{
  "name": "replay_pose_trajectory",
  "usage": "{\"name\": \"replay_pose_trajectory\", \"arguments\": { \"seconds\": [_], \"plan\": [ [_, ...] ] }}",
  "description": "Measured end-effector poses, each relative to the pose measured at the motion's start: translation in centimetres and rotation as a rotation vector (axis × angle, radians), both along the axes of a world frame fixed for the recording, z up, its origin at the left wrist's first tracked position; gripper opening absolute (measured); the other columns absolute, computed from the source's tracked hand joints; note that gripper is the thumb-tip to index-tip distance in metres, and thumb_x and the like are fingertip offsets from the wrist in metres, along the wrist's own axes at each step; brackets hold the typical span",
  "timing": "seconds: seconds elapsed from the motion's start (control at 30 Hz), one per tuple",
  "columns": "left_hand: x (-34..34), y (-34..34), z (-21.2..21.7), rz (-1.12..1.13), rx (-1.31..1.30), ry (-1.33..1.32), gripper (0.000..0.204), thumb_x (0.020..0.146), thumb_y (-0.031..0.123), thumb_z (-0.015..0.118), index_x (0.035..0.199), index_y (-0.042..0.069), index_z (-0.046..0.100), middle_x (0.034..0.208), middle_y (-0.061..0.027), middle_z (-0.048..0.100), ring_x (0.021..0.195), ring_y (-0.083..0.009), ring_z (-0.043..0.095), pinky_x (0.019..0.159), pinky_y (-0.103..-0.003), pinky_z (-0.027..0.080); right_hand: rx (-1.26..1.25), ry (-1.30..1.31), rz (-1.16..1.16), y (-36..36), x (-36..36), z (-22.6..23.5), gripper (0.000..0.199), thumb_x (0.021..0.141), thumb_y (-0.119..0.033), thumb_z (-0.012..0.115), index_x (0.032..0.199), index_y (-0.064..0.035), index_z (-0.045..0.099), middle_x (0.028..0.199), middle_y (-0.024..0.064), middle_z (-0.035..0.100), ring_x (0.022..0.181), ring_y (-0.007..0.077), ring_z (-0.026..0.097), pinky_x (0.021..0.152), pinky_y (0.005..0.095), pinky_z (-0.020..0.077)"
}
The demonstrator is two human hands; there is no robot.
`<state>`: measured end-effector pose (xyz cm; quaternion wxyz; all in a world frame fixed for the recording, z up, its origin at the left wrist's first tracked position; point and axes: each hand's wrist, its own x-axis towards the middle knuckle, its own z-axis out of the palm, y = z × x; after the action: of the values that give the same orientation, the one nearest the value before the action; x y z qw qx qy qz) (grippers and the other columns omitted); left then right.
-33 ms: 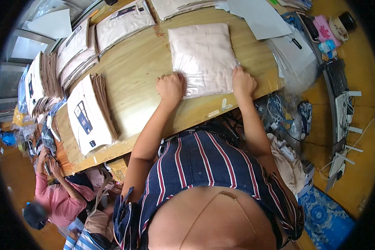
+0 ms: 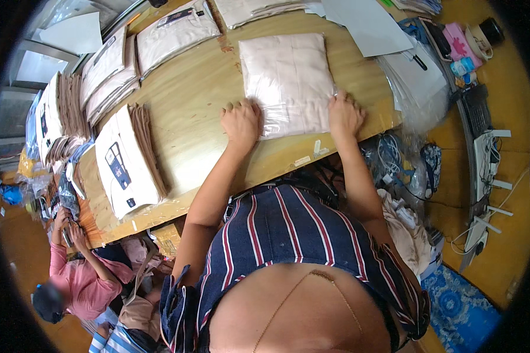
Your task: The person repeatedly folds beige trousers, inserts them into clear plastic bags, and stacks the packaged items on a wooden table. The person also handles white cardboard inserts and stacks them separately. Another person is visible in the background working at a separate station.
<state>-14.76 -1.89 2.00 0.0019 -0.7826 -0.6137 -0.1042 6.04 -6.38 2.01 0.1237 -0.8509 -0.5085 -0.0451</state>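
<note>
A pale pink folded garment point(image 2: 288, 76) lies flat on the wooden table point(image 2: 200, 117) in front of me, inside a clear plastic bag point(image 2: 271, 120). My left hand point(image 2: 241, 120) is closed at the bag's near left edge, its fingers curled and knuckles up. At the near right edge, my right hand point(image 2: 346, 115) is closed in the same way, pinching the plastic. Both hands rest on or just over the tabletop, and the fingertips are mostly hidden beneath the knuckles.
Stacked folded garments with dark tags point(image 2: 126, 165) stand at the left, with bagged garments point(image 2: 176, 35) along the far side. White sheets point(image 2: 365, 26) and plastic bags point(image 2: 412, 82) lie at the right. Another person in pink point(image 2: 91, 276) works at the lower left. Cables point(image 2: 388, 153) hang below the table's right end.
The knuckles of both hands have lifted and spread slightly. The bagged garment has hardly moved.
</note>
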Motion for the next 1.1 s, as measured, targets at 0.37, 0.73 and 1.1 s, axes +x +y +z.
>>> {"name": "replay_pose_trajectory", "arguments": {
  "seconds": [0.37,0.73,1.1],
  "plan": [
    [-3.6,-1.9,-1.2,0.055,0.140,-0.291,0.048,0.080,0.023,0.048,0.123,0.007,0.034,0.101,-0.0185,0.045,0.095,-0.0327,0.040,0.079,-0.042,0.032,0.264,0.439,0.196,-2.4,3.2,-1.9,0.037,0.081,-0.025,0.047,0.116,-0.0153,0.046,0.095,0.0167,0.050,0.090,0.0329,0.044,0.083,0.0396,0.0336],
    [-2.6,-3.4,0.2,-0.156,0.082,-0.656,0.032,0.057,-0.004,0.054,0.088,0.003,0.051,0.078,-0.0167,0.045,0.073,-0.0332,0.045,0.064,-0.037,0.040,0.241,0.252,0.322,-5.4,0.4,-0.5,0.047,0.058,0.004,0.057,0.103,-0.0125,0.053,0.082,0.0110,0.046,0.082,0.0290,0.045,0.080,0.0384,0.0334],
    [-2.4,1.6,8.8,-0.100,0.533,-0.829,0.012,0.076,0.009,0.058,0.078,0.003,0.048,0.052,-0.0110,0.054,0.040,-0.0240,0.049,0.039,-0.027,0.038,0.861,0.855,0.389,1.8,1.1,11.9,0.022,0.078,-0.014,0.059,0.092,0.0027,0.052,0.081,0.0075,0.058,0.074,0.0124,0.054,0.067,0.0228,0.0423]
  ]
}}
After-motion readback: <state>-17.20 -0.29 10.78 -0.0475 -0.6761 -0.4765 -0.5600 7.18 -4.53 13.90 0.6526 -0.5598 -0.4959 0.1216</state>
